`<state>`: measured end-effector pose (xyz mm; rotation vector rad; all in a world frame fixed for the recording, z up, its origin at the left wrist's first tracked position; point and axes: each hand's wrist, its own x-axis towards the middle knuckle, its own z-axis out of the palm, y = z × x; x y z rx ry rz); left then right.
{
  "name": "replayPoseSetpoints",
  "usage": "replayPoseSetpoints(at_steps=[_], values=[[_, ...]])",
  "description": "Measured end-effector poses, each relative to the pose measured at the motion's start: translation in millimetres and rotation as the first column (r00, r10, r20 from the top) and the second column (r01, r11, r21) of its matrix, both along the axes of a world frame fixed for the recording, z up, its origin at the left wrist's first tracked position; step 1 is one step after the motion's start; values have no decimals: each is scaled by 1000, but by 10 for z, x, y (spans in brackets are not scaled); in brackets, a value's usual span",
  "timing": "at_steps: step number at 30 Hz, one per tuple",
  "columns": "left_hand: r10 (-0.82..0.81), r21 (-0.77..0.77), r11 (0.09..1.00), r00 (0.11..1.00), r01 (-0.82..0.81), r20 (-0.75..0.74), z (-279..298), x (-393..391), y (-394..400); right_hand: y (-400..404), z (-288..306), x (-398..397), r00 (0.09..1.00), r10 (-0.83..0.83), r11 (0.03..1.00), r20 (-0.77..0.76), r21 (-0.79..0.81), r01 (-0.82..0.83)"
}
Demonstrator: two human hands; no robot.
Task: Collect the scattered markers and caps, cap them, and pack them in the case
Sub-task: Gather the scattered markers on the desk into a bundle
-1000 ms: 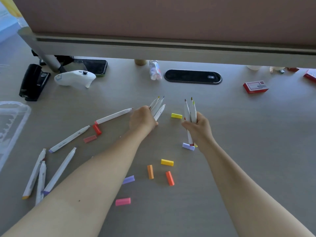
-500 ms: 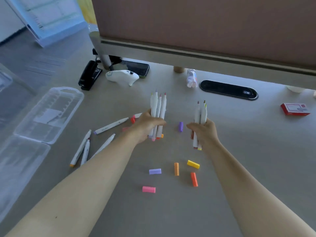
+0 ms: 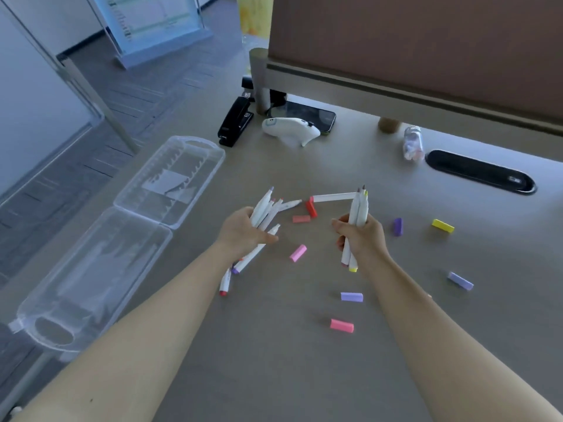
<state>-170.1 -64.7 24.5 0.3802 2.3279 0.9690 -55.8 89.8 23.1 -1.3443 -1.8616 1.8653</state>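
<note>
Pretty dim and bluish overall, daylight coming in from my far left past my left hand point(image 3: 243, 229). Shadows on the tabletop point(image 3: 304, 376) are soft, barely there. Whole shot's a bit smeary, edges bend with the wide lens, and stuff far beyond my hands looks soft.

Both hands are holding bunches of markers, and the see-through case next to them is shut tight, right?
Not quite. The left hand and right hand each do hold markers, but the head view shows the clear case lying open, both halves flat on the table.
</note>
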Motion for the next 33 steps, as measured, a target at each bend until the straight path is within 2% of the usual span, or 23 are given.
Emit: replayPoseSetpoints(at_steps=[3,10,13,16,19,22,25,29,33], values=[[-92,-162,984,991,75,-100,-118,-32,-42,-102,-18,-44,1000,-16,1000,14,21,16],[-197,-288,949,957,131,-213,-175,-14,79,-152,-34,-49,997,-68,997,28,32,67],[-142,-178,976,985,122,-103,-151,-34,111,-201,-52,-43,998,-65,998,11,-21,65],[-52,44,998,997,49,65,-95,-83,88,-254,-37,-73,998,-54,996,-19,-71,52],[6,193,980,983,-42,185,12,-147,-71,-306,-2,-143,1000,-8,999,-1,-38,8],[84,212,968,968,-136,236,68,-227,-323,-419,44,-228,999,34,997,-35,-64,-36],[189,244,931,928,-273,320,76,-284,-600,-608,48,-305,991,125,992,39,-18,-124],[200,225,931,917,-288,346,43,-306,-869,-889,-69,-391,963,217,968,158,92,-233],[213,175,945,926,-276,311,-84,-336,-930,-1090,-204,-416,915,238,916,325,239,-323]])
